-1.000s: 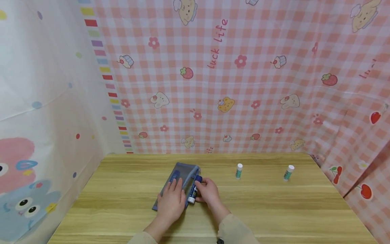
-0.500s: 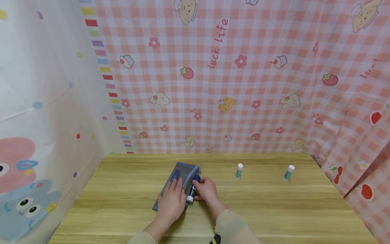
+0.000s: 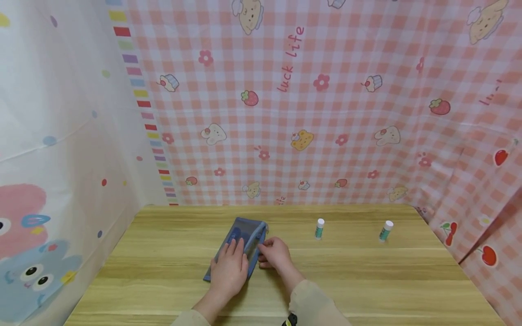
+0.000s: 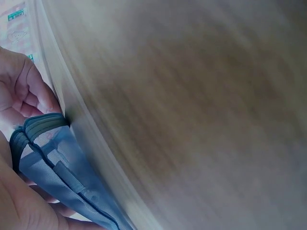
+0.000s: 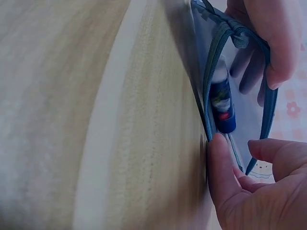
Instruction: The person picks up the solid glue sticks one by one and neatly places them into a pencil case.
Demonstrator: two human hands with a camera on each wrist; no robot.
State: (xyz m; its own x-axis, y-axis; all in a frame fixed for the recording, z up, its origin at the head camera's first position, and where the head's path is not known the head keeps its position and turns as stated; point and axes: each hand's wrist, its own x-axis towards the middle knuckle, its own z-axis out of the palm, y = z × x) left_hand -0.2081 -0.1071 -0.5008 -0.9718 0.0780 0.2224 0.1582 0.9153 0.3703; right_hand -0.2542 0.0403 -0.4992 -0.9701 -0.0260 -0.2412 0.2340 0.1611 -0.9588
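Observation:
A blue mesh zip pencil case [image 3: 248, 226] lies on the table with its zipped side gaping. Its mouth is wide in the right wrist view, and a glue stick [image 5: 222, 103] with a dark blue end lies inside. A dark blue shape [image 3: 234, 234] shows through the mesh ahead of the left fingertips. My left hand [image 3: 230, 267] lies over the case, fingers on the mesh, thumb at the upper lip of the mouth. My right hand [image 3: 276, 253] is at the mouth's right side, a finger touching the lower zip edge, the thumb apart from it, nothing between them.
Two glue sticks with white caps and green labels stand on the wooden table [image 3: 346, 271]: one glue stick [image 3: 319, 229] right of the case, the other glue stick [image 3: 385, 231] farther right. A checked cloth [image 3: 285, 113] hangs behind the table.
The blue and white glue stick, held in my right hand at the mouth of the pencil case earlier, has gone into it and out of my fingers. My left hand stays in place.

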